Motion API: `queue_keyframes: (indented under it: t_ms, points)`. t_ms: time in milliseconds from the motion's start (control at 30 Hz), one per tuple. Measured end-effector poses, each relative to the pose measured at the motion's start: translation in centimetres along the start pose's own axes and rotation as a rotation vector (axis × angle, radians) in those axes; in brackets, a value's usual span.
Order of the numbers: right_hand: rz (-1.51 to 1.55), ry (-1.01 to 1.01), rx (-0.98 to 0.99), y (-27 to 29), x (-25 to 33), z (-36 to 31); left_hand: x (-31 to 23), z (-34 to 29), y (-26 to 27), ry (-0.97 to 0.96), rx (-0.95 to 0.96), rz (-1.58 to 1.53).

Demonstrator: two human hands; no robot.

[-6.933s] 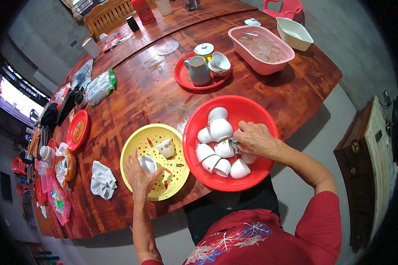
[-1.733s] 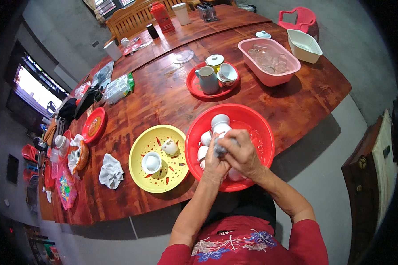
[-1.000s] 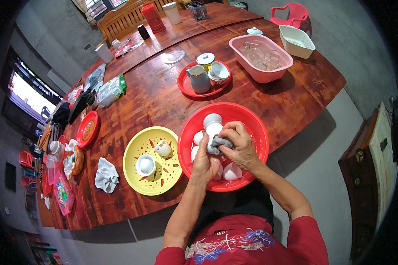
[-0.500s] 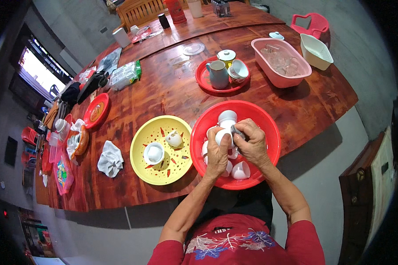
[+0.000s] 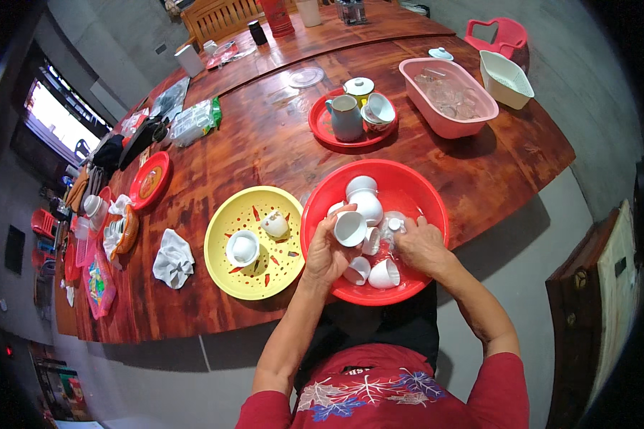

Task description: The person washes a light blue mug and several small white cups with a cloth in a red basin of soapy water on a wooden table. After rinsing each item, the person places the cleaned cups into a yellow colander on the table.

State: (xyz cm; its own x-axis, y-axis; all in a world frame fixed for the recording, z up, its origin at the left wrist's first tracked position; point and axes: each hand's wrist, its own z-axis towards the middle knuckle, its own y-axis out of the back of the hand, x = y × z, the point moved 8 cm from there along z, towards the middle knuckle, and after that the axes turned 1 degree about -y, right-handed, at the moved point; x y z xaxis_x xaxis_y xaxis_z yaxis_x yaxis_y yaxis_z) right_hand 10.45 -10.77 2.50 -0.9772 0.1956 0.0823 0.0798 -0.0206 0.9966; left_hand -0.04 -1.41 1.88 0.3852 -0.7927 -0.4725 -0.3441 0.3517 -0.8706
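In my left hand (image 5: pixel 329 250) is a small white cup (image 5: pixel 350 229), its mouth tipped up toward me over the red basin (image 5: pixel 436 187). Down inside the basin's right side is my right hand (image 5: pixel 422 247), fingers curled downward; what they hold, if anything, is hidden. Beside those fingers lies a clear, shiny thing (image 5: pixel 391 226) whose kind I cannot make out. Several white cups lie about in the basin, among them a tilted cup (image 5: pixel 384 274) near the front rim and a rounded white one (image 5: pixel 368 207) behind my left hand.
Left of the basin, a yellow colander (image 5: pixel 225 281) holds a white cup (image 5: pixel 242 247) and a patterned white piece (image 5: pixel 274 224). A crumpled white cloth (image 5: pixel 173 259) lies further left. Behind stand a red tray (image 5: pixel 322 134) with a blue-grey jug (image 5: pixel 346 119), and a pink tub (image 5: pixel 456 127) of clear glassware.
My hands have moved apart. The left has turned the white cup mouth up; the right has dropped from the cup into the basin, and the grey thing it held is no longer visible.
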Motion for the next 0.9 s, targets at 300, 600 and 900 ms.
queue_keyframes:
  t_ms: [300,600,900]
  points:
    - [0.953,0.07,-0.218,7.1,0.3,0.0,0.0,0.0,1.8,0.021,-0.082,0.052]
    - [0.712,0.156,-0.522,7.0,4.3,1.2,0.6,0.9,1.2,-0.171,-0.122,0.272]
    - [1.072,-0.001,-0.567,6.6,1.8,1.7,-1.8,-0.5,-0.3,-0.389,-0.16,0.832]
